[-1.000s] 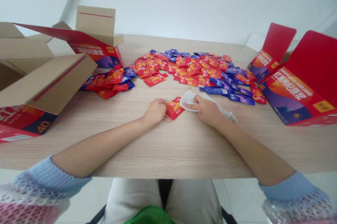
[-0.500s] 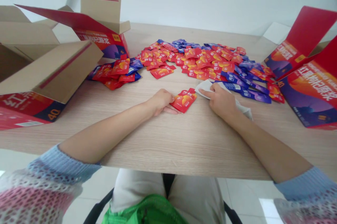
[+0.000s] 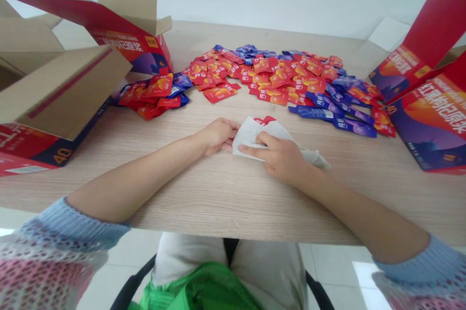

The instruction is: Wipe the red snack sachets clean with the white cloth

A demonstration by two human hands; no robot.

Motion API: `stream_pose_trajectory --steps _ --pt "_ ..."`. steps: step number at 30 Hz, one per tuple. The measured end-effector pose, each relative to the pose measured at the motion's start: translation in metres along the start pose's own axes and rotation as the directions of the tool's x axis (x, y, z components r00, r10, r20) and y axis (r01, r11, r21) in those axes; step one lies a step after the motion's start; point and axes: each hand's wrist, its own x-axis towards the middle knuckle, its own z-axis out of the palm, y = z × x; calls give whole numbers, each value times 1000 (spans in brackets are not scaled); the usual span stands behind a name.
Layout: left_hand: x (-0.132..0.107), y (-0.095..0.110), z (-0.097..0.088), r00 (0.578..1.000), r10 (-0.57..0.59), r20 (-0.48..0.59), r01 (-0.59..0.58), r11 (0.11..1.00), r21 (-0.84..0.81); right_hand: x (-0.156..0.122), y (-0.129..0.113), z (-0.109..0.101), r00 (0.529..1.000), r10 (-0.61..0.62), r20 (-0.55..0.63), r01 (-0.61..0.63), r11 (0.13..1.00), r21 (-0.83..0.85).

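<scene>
My left hand (image 3: pixel 219 136) pinches the left edge of a red sachet (image 3: pixel 265 120) near the middle of the table. Most of that sachet is hidden under a white cloth (image 3: pixel 251 136); only its top edge shows red. My right hand (image 3: pixel 282 155) presses the cloth onto the sachet, fingers pointing left and bent over it. A tail of the cloth trails out to the right under that hand. Behind my hands lies a wide pile of red and blue sachets (image 3: pixel 276 77). One red sachet (image 3: pixel 221 92) lies at the pile's front left edge.
Open red cartons stand at the left: a near one (image 3: pixel 69 91) with a flap over the table and a far one (image 3: pixel 131 50). A smaller sachet heap (image 3: pixel 155 94) lies beside them. More open cartons (image 3: pixel 429 121) stand at the right. The table's front edge (image 3: pixel 233 237) is above my lap.
My right hand has moved left with the white cloth, which now covers most of the red sachet. My left hand keeps its hold on the sachet. The view has shifted slightly.
</scene>
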Motion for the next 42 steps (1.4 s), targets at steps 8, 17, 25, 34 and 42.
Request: stream_pose_trajectory --steps 8,17,25,34,42 --pt "-3 1 4 998 -6 -59 9 999 49 7 22 -4 968 252 17 -243 947 -211" --pt "2 0 2 998 -46 -49 47 998 29 2 54 -2 888 452 -89 -458 845 -275" --pt "7 5 -2 997 -70 24 69 997 47 -5 13 -18 903 291 -317 -321 946 -45" --pt "3 0 -3 997 -24 78 24 1000 -3 5 -7 -5 983 177 -47 -181 979 -95" --pt "4 -7 6 998 32 -52 -34 998 -49 7 48 0 860 508 -53 -490 790 -368"
